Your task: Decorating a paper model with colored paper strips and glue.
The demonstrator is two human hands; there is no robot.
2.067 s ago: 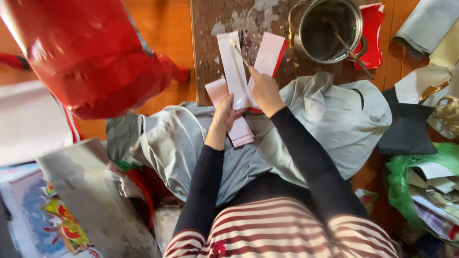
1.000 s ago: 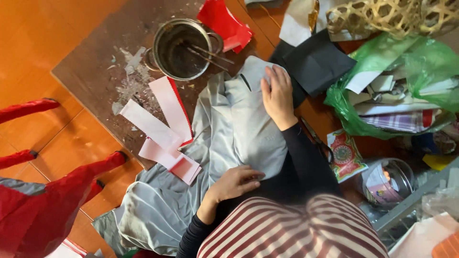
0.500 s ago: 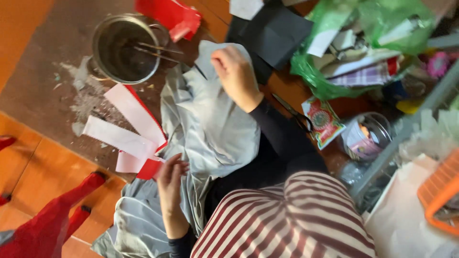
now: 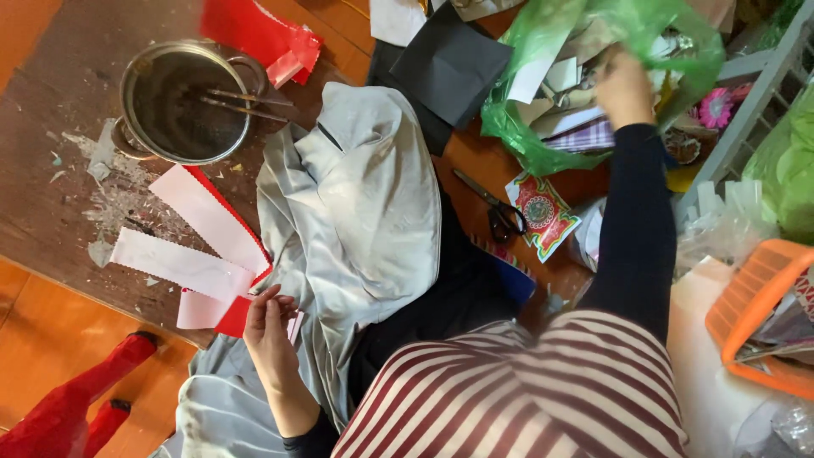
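Note:
My left hand (image 4: 270, 326) rests at the near end of several white and red paper strips (image 4: 208, 216), fingers pinched on their edge. The strips lie fanned on a brown, scrap-strewn board (image 4: 51, 170). My right hand (image 4: 623, 85) reaches far over into a green plastic bag (image 4: 526, 119) stuffed with paper pieces; its fingers are buried among them. A grey cloth (image 4: 365, 203) lies between the two hands, over my lap.
A metal pot (image 4: 182, 102) holding thin sticks stands on the board. Red paper (image 4: 254, 25) and black sheets (image 4: 449, 59) lie beyond it. Scissors (image 4: 496, 212) and a printed card (image 4: 543, 212) lie on the floor. An orange basket (image 4: 755, 297) is at right.
My right hand left the grey cloth and moved into the green bag. My left hand slid to the ends of the paper strips. The view has swung round.

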